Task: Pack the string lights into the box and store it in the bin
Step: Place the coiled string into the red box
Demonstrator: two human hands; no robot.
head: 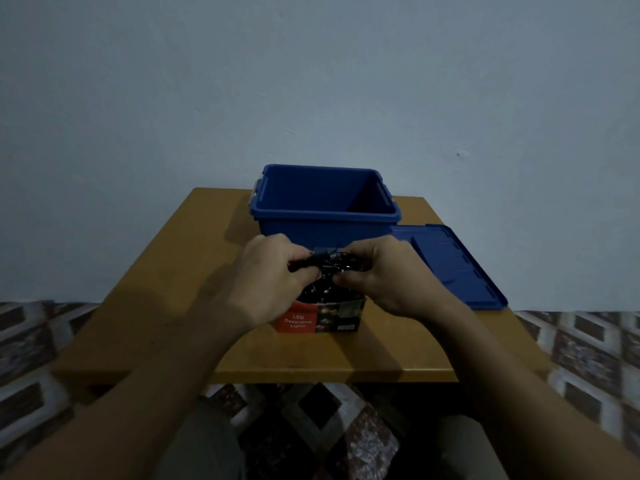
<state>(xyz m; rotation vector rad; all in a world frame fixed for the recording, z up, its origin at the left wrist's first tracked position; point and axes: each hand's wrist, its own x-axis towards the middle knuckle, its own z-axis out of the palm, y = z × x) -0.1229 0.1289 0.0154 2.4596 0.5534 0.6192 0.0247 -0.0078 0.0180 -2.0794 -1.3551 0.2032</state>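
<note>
A dark bundle of string lights (329,270) sits in the open top of a small cardboard box (320,318) printed "LED Decorative Lights", which stands on the wooden table (166,306). My left hand (273,275) grips the bundle's left side, fingers curled round the wires. My right hand (377,275) pinches its right side. Part of the bundle sticks up above the box rim. Right behind the box stands the open blue bin (325,202), nothing visible inside.
The bin's blue lid (453,265) lies flat on the table to the right of the bin, overhanging the right edge. A plain wall stands just behind the table. Patterned floor tiles (588,348) surround it, and my knees show under the near edge.
</note>
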